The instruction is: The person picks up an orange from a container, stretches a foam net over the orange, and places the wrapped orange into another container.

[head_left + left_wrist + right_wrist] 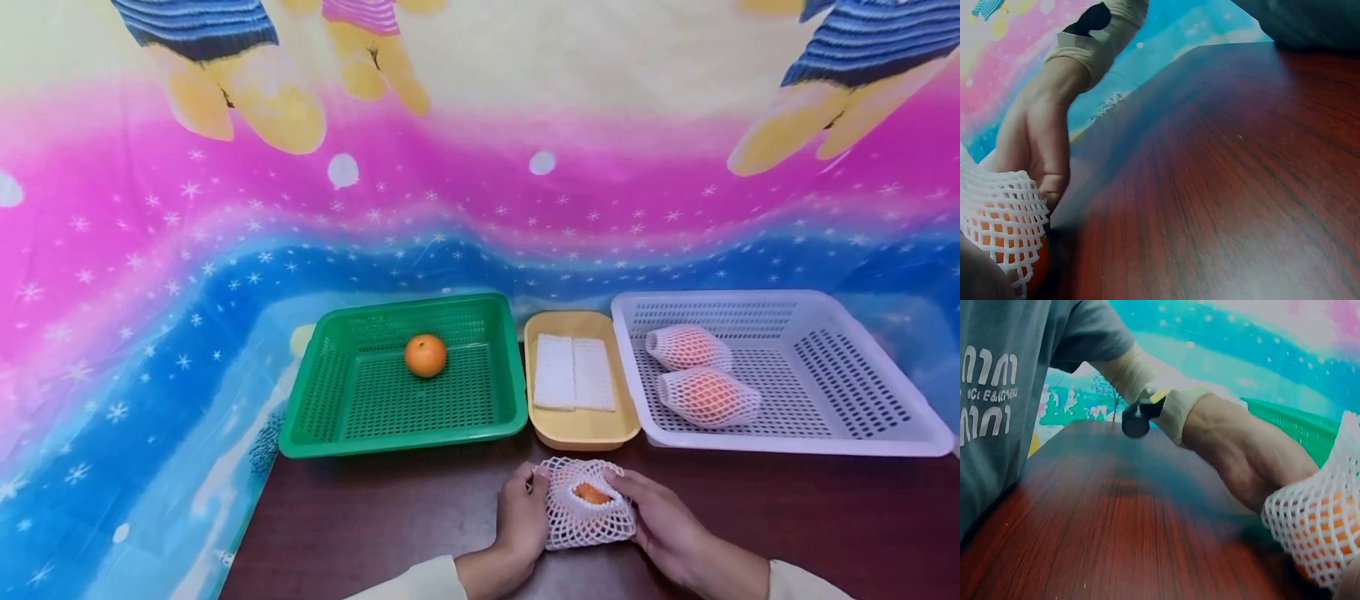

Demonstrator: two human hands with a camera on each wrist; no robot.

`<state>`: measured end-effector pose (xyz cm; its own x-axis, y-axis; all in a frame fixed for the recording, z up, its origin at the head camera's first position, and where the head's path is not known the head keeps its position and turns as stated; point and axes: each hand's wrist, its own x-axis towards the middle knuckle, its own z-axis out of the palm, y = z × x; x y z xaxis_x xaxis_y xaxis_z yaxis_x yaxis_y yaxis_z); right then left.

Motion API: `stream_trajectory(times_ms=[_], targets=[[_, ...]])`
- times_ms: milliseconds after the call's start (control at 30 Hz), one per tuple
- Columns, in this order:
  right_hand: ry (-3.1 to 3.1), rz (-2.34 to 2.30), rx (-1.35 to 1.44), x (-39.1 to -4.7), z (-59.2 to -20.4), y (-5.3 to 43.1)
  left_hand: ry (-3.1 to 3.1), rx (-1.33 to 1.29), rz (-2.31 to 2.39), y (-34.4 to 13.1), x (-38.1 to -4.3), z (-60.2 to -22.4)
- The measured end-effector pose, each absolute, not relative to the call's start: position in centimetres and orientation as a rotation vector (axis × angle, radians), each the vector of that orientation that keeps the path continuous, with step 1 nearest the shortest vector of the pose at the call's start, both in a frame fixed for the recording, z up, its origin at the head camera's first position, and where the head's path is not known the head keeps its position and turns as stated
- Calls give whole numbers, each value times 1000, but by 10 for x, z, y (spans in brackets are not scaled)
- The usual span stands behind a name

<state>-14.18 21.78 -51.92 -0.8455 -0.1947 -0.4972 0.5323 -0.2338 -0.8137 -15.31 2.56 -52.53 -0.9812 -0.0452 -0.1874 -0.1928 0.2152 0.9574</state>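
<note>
An orange [592, 493] sits inside a white foam net sleeve [557, 504], low over the table's front part in the head view. Its skin shows through an opening in the mesh. My left hand [522, 514] grips the net's left side, thumb near the top edge. On the right side, my right hand [663, 521] pinches the rim of the opening with its thumb. In the left wrist view the net [1013, 206] covers the fruit's upper part, and bare orange skin shows below it. The right wrist view has the meshed orange [1329, 525] at its right edge.
A green basket [405, 435] holds one bare orange [425, 356]. Beside it, a yellow tray [581, 429] contains flat white foam nets [555, 372]. A white basket [787, 442] at the right holds two netted oranges [708, 398]. All stand along the back of the dark wooden table [360, 525].
</note>
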Motion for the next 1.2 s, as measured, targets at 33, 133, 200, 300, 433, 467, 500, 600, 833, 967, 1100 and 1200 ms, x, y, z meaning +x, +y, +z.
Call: stream_trajectory(times_ms=[33,133,200,300,433,467,500,600,833,967,1100,1200], targets=[[1614,-2103,425,-141,-520,215,2363,-219,1856,25,-152,-525],[1709,-2065,480,-140,-520,210,2368,-176,1803,25,-150,-525],[1743,-2043,494,-139,-519,207,2365,-158,1785,26,-149,-524],[1755,-2031,491,-138,-519,205,2355,-112,1788,25,-147,-525],[1715,-2057,455,-138,-518,205,2347,-59,1815,24,-144,-526],[1700,-2063,430,-138,-517,205,2335,-62,1829,23,-144,-526],[1672,-2076,404,-138,-516,206,2334,-67,1851,23,-144,-526],[1605,-2105,334,-139,-514,207,2317,-111,1931,23,-145,-526],[1605,-2148,341,-144,-506,200,2236,-273,2124,29,-153,-520],[1658,-2163,400,-147,-501,194,2153,-300,2223,30,-158,-512],[1660,-2186,428,-148,-497,191,2070,-323,2286,31,-162,-506],[1655,-2208,476,-150,-495,190,2059,-350,2318,32,-161,-506]])
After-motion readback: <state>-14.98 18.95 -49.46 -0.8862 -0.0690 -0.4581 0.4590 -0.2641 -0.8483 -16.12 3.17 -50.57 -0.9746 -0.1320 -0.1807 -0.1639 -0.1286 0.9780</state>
